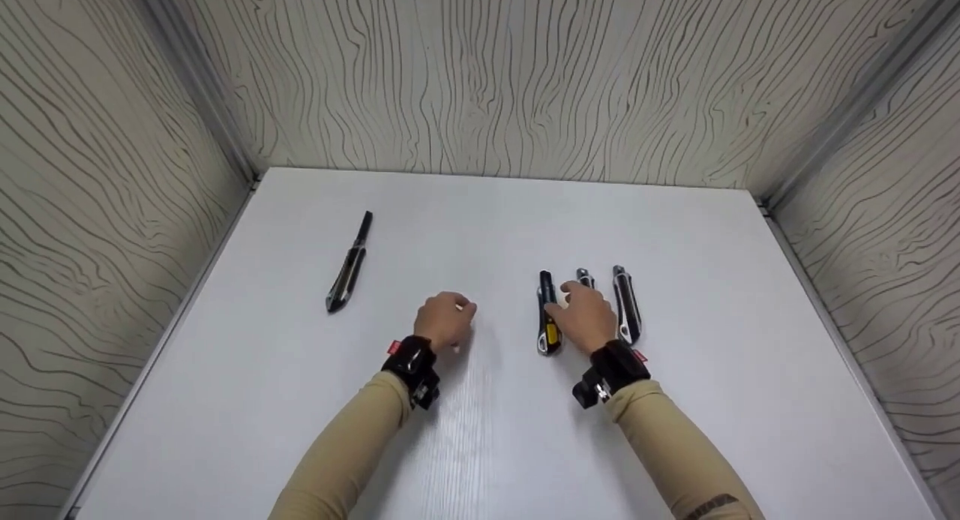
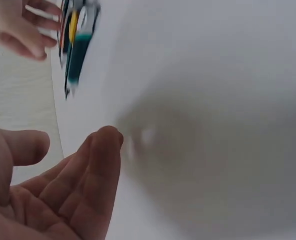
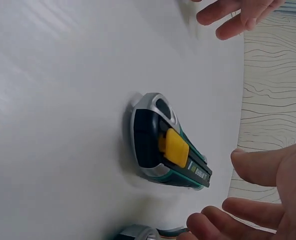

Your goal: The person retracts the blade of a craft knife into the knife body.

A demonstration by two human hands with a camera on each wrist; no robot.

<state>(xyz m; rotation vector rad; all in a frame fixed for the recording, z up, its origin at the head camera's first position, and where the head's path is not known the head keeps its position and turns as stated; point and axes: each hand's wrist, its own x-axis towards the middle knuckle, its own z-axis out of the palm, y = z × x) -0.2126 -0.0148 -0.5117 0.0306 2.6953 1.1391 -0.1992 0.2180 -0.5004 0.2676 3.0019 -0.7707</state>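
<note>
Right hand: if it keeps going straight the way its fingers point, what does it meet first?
The right hand points toward the far wall, hovering over the middle utility knife. That knife lies directly under and ahead of the fingertips, so it probably comes first; the yellow-slider knife lies just beside. Height above the table is unclear.

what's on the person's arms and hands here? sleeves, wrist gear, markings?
Both arms wear snug tan long sleeves. The left hand and right hand are bare. Each wrist carries a black strap-mounted camera unit with a small red tag; a dark marking shows low on the right sleeve.
</note>
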